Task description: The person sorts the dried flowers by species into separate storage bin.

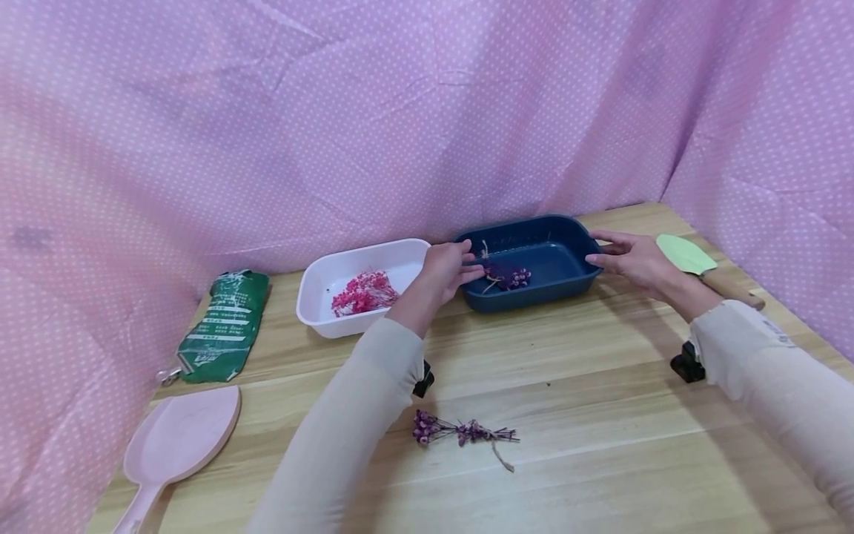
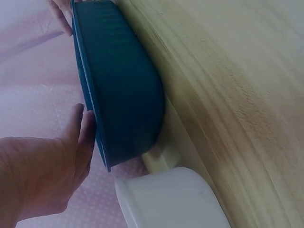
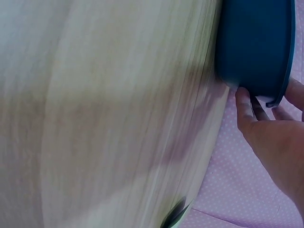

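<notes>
A dark blue basin [image 1: 534, 297] stands at the back of the table with a bunch of purple dried flowers [image 1: 514, 278] inside its left end. My left hand [image 1: 445, 271] is at that end, its fairly straight fingers reaching over the rim near the flowers. At the opposite end my right hand [image 1: 634, 261] holds the rim, thumb on top and fingers against the outer wall, as the right wrist view shows. Another tied bunch of purple dried flowers [image 1: 467, 432] lies on the table in front. Left of the basin, a white basin [image 1: 320, 326] contains pink dried flowers [image 1: 363, 293].
On the left lie a green package [image 1: 227, 326] and a pink scoop [image 1: 183, 434]. A light green trowel [image 1: 686, 254] with a wooden handle lies beyond my right hand. Pink dotted cloth [image 1: 373, 126] hangs behind the wooden table [image 1: 600, 445].
</notes>
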Demonstrator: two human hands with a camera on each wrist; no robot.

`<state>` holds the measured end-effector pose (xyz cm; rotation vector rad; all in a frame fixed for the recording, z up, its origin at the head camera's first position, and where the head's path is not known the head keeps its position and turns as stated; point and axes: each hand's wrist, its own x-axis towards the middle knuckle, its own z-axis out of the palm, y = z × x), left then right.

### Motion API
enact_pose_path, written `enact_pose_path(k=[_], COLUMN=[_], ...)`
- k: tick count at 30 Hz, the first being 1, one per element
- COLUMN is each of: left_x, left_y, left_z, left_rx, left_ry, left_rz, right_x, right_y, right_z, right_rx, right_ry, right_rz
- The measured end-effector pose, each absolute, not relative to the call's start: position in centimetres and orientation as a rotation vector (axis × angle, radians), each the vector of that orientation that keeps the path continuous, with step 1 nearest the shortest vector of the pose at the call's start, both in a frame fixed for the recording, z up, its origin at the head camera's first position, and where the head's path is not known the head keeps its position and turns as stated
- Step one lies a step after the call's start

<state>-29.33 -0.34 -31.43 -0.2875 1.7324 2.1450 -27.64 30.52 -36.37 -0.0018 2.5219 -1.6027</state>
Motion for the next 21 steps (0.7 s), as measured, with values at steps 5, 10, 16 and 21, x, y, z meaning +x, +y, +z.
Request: enact_pose_path(k=[5,10,16,21], left_x=[-28.1,-25.7,-22.3,-19.5], left_y=[-1.0,-3.0,-6.5,-9.2], left_z=[-31.4,-31.3,-32.5,-34.4], left_rx=[-0.195,-0.059,0.126,0.343], left_ry=[1.748,1.825,1.856,1.834], left_rz=[2.123,1.957,1.739,1.617], right_x=[-27.3,-27.2,-27.3,-27.2], right_y=[30.6,30.6,30.7,30.6], right_z=[-36.5,-36.5,-36.5,-36.5], right_rx=[0.016,0.015,0.011,0.006], right_ry=[2.489,2.476,2.469,2.474], right_rz=[-1.632,-1.642,-1.654,-1.662])
